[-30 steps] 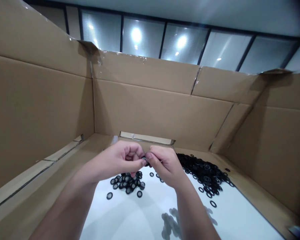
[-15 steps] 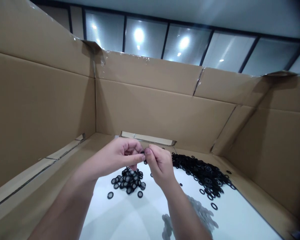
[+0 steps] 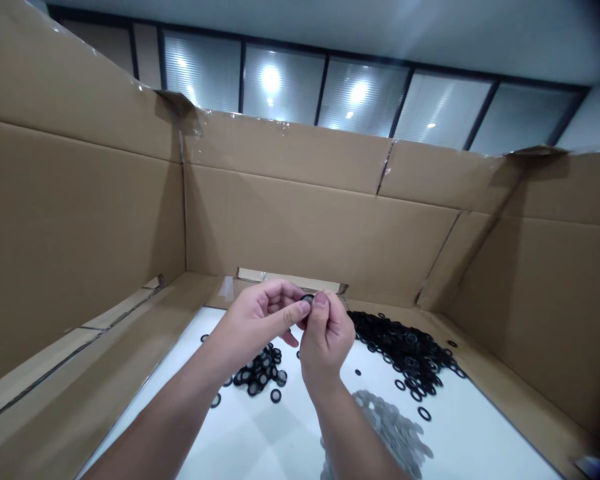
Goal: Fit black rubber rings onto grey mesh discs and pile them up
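My left hand (image 3: 260, 320) and my right hand (image 3: 327, 340) meet above the white floor (image 3: 285, 433) of a big cardboard box. Together their fingertips pinch one small black ring (image 3: 307, 299). Below the left hand lies a small heap of black rings with grey centres (image 3: 260, 377). A large heap of plain black rings (image 3: 405, 350) spreads to the right of the right hand. A pile of grey discs (image 3: 395, 427) lies near my right forearm.
Tall cardboard walls (image 3: 305, 227) close in the back and both sides, with folded flaps along the left floor edge (image 3: 80, 347). Frosted windows with lamp reflections (image 3: 360, 93) show above the box.
Both hands rose a little and drew closer, with the right hand turned so its thumb points up at the ring. The grey disc pile came into fuller view.
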`<action>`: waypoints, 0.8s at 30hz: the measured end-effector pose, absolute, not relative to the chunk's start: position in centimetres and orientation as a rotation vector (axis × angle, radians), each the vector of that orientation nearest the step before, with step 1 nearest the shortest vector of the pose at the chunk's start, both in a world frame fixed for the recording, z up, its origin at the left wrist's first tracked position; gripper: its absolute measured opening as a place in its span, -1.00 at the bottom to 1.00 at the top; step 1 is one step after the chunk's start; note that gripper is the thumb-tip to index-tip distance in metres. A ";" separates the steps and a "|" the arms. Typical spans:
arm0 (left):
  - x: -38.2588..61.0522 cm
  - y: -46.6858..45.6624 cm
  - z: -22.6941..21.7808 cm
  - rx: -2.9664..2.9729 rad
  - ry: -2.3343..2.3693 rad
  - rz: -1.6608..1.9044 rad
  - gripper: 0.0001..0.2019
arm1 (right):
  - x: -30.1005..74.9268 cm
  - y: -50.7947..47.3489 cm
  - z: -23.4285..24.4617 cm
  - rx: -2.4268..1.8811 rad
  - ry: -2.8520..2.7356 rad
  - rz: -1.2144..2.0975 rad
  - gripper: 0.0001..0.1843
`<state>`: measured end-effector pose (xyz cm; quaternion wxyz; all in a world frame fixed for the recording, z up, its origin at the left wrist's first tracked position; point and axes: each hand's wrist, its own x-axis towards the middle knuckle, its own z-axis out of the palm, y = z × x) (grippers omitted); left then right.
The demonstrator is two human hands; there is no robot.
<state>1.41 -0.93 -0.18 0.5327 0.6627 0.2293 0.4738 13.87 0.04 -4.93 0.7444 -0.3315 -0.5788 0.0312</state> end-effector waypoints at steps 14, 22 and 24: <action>-1.4 -0.6 1.0 1.760 0.735 0.935 -0.80 | 17.9 0.2 -1.6 -0.552 -1.977 0.302 -0.55; 0.7 -0.6 -0.1 1.679 0.533 1.114 -0.83 | 15.7 -0.3 -2.6 -0.629 -1.610 0.185 -0.58; 1.1 -0.7 -0.3 1.651 0.502 1.151 -0.81 | 15.7 -0.3 -2.7 -0.641 -1.549 0.170 -0.57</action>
